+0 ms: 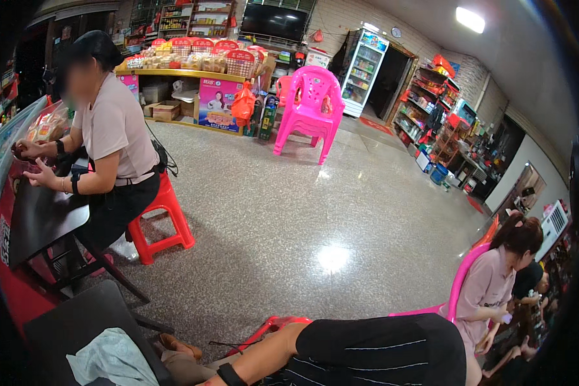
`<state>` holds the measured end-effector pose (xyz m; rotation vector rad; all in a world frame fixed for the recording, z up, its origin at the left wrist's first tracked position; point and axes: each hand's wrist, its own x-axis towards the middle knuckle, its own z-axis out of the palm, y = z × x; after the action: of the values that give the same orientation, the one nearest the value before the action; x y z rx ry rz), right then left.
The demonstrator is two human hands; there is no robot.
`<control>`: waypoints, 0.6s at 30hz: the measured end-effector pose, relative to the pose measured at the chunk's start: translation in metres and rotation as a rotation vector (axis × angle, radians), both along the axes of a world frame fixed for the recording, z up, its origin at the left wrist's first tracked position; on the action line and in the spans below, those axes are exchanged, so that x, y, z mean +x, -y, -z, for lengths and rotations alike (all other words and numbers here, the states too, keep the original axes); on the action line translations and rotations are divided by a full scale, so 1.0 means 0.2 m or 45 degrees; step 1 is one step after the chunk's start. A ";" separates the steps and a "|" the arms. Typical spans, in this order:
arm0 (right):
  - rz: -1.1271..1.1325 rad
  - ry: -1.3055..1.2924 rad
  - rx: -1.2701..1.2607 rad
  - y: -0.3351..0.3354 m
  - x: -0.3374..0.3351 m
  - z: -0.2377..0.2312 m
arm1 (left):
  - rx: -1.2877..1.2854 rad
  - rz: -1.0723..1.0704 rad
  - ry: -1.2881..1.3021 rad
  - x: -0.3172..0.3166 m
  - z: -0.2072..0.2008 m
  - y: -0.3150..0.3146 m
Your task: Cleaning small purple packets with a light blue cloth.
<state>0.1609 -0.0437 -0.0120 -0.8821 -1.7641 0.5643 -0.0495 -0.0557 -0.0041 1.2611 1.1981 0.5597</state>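
A small shop, goods on show
Packaged goods point(213, 64) are filling the counter point(174, 71) toward its gold front edge, a glass-door fridge point(365, 72) is displaying stock, and laden shelves point(210, 19) are standing behind.

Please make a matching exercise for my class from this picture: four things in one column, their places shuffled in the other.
Things:
1. pale cloth
2. red stool
3. stack of pink chairs
4. television

Places:
A. under a seated person
B. top of picture, screen dark
C. on the dark surface, lower left
D. left of the fridge

Pairs: 1-C, 2-A, 3-D, 4-B
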 end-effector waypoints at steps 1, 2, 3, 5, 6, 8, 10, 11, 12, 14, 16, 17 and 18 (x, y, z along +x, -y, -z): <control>0.006 -0.015 -0.023 0.00 0.00 0.00 | 0.003 0.006 0.003 0.00 0.00 0.00; 0.010 -0.029 -0.049 0.00 0.01 0.00 | 0.004 0.020 0.012 0.00 0.02 -0.01; 0.002 -0.033 -0.055 0.01 0.01 0.00 | -0.002 0.012 0.008 0.01 0.00 0.01; 0.023 -0.060 -0.136 0.01 0.00 0.00 | 0.018 0.008 0.124 0.04 -0.08 0.05; 0.025 -0.043 -0.157 0.01 0.00 0.00 | 0.134 0.017 0.123 0.06 -0.08 0.06; 0.042 0.015 -0.159 -0.03 0.06 0.04 | 0.176 0.017 0.118 0.15 -0.12 0.03; 0.064 0.002 -0.172 -0.04 0.09 0.08 | 0.192 0.009 0.087 0.30 -0.14 -0.05; -0.041 -0.098 -0.194 -0.02 0.01 0.06 | 0.107 -0.048 0.109 0.30 -0.16 -0.06; -0.070 0.007 -0.165 -0.01 -0.02 0.06 | 0.024 -0.116 0.135 0.28 -0.15 -0.07; -0.088 0.087 -0.066 -0.01 0.00 -0.02 | 0.114 -0.339 0.378 0.03 0.13 0.00; -0.090 0.123 -0.022 -0.03 -0.02 -0.02 | 0.053 -0.306 0.522 0.08 0.03 0.06; -0.060 0.154 -0.030 -0.03 -0.01 -0.01 | 0.035 -0.306 0.438 0.11 0.00 0.05; -0.029 0.148 -0.053 -0.03 -0.02 -0.02 | 0.022 -0.330 0.475 0.12 -0.02 0.06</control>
<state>0.1577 -0.0376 -0.0081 -0.9407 -1.8750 0.5768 -0.0262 -0.0675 0.0003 0.9660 1.0450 0.9522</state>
